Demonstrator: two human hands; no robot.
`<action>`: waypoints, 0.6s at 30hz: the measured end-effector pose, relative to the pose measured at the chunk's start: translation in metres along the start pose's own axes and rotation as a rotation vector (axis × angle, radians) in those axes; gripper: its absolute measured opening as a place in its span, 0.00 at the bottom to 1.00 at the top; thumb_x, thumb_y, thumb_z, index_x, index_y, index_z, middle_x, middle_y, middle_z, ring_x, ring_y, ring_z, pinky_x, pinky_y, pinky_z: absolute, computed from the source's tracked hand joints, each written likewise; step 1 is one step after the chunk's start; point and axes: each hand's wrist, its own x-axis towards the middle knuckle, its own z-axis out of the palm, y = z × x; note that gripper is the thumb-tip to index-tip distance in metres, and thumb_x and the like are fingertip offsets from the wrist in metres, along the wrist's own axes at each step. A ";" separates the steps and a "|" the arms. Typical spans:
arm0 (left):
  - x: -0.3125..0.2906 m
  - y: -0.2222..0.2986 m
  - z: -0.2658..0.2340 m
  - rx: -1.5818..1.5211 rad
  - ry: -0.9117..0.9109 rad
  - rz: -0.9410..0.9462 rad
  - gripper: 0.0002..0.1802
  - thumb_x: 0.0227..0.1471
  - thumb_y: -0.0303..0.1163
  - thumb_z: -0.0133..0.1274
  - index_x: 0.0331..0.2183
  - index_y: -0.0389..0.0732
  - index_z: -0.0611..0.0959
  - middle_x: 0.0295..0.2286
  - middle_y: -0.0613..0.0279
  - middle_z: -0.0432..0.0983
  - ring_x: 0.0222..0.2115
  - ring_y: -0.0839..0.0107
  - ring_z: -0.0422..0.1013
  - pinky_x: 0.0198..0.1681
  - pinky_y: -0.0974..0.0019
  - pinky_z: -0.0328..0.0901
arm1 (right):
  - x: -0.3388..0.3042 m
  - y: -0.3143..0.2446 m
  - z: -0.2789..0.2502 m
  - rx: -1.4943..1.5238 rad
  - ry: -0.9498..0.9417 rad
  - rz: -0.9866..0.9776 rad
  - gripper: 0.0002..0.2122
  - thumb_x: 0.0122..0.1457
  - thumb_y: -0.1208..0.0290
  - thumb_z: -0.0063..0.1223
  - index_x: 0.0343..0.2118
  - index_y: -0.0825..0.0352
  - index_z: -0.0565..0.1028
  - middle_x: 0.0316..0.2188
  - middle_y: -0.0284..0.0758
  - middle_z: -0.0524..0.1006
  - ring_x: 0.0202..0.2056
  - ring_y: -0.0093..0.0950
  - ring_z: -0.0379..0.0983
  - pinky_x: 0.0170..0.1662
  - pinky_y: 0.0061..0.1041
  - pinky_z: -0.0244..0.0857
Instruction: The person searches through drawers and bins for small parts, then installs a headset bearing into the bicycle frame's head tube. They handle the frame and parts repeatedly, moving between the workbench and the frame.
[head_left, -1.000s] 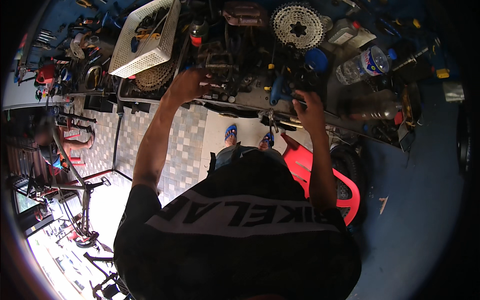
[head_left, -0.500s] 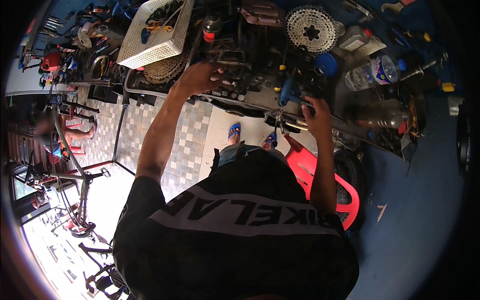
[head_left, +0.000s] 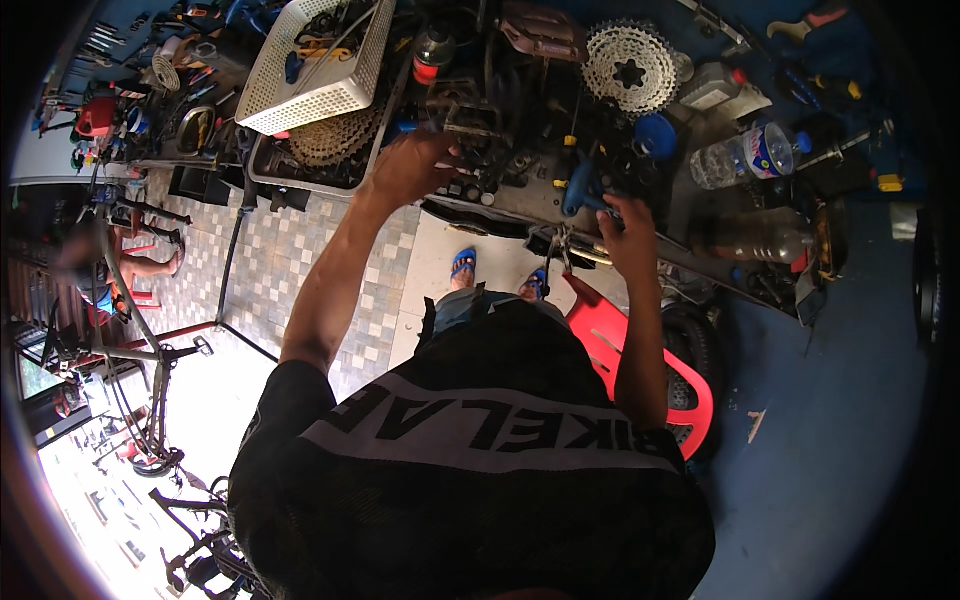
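So we're looking down at a seriously cluttered workbench. Our left hand is over the small dark parts near the front edge, just below a dark metal frame-like part. Its fingers are bent and partly spread — we can't tell if they've got hold of anything. Our right hand is at the blue-handled tool, which lies on the bench between our 2 hands, closer to the right. Thumb and fingers there are parted and loosely curled, tips right by the tool's end; we can't make out whether they touch it.

On the writing front: the clear plastic bottle on the right wears a printed blue, white and red label, and our dark shirt has big dark capitals on a pale band, upside down from up here. The dark bottle has a red band, too small for us to read. Also about: 2 cassettes — a silver one at the back, a brownish one beside the white basket.
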 end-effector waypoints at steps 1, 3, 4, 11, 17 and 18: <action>-0.002 0.002 0.004 0.019 0.025 0.014 0.16 0.47 0.27 0.70 0.40 0.40 0.85 0.36 0.55 0.87 0.40 0.53 0.83 0.44 0.53 0.76 | 0.000 -0.002 0.000 -0.005 -0.002 0.010 0.15 0.60 0.68 0.66 0.49 0.61 0.82 0.40 0.44 0.79 0.46 0.48 0.76 0.50 0.44 0.70; -0.010 0.008 0.012 0.058 0.075 0.040 0.17 0.48 0.25 0.69 0.42 0.41 0.84 0.38 0.54 0.86 0.40 0.52 0.83 0.43 0.53 0.76 | 0.000 -0.005 0.000 -0.019 0.008 0.010 0.14 0.60 0.68 0.66 0.49 0.62 0.82 0.40 0.44 0.79 0.46 0.48 0.76 0.50 0.44 0.70; -0.015 0.008 0.016 0.080 0.100 0.024 0.17 0.48 0.26 0.70 0.41 0.41 0.84 0.37 0.55 0.86 0.41 0.52 0.82 0.44 0.52 0.75 | 0.000 -0.007 0.001 -0.024 0.013 0.009 0.14 0.60 0.68 0.66 0.49 0.62 0.82 0.40 0.45 0.79 0.46 0.48 0.76 0.50 0.44 0.70; -0.056 0.003 0.044 0.121 0.109 -0.061 0.22 0.47 0.28 0.70 0.46 0.44 0.83 0.45 0.55 0.80 0.47 0.48 0.75 0.52 0.47 0.71 | 0.016 -0.036 0.013 0.024 0.034 -0.049 0.14 0.57 0.68 0.68 0.46 0.61 0.83 0.37 0.42 0.80 0.45 0.45 0.77 0.49 0.44 0.70; -0.074 0.021 0.050 -0.011 0.264 -0.073 0.25 0.49 0.27 0.70 0.49 0.42 0.82 0.48 0.51 0.78 0.50 0.46 0.74 0.54 0.47 0.71 | 0.056 -0.104 0.049 -0.292 -0.193 -0.121 0.12 0.55 0.68 0.70 0.43 0.58 0.85 0.36 0.37 0.83 0.45 0.41 0.79 0.48 0.42 0.72; -0.078 0.025 0.052 -0.039 0.273 -0.075 0.25 0.49 0.27 0.70 0.50 0.41 0.82 0.48 0.51 0.77 0.50 0.46 0.74 0.54 0.48 0.71 | 0.062 -0.112 0.059 -0.327 -0.260 -0.123 0.12 0.55 0.67 0.70 0.42 0.58 0.85 0.37 0.37 0.83 0.46 0.41 0.79 0.49 0.43 0.72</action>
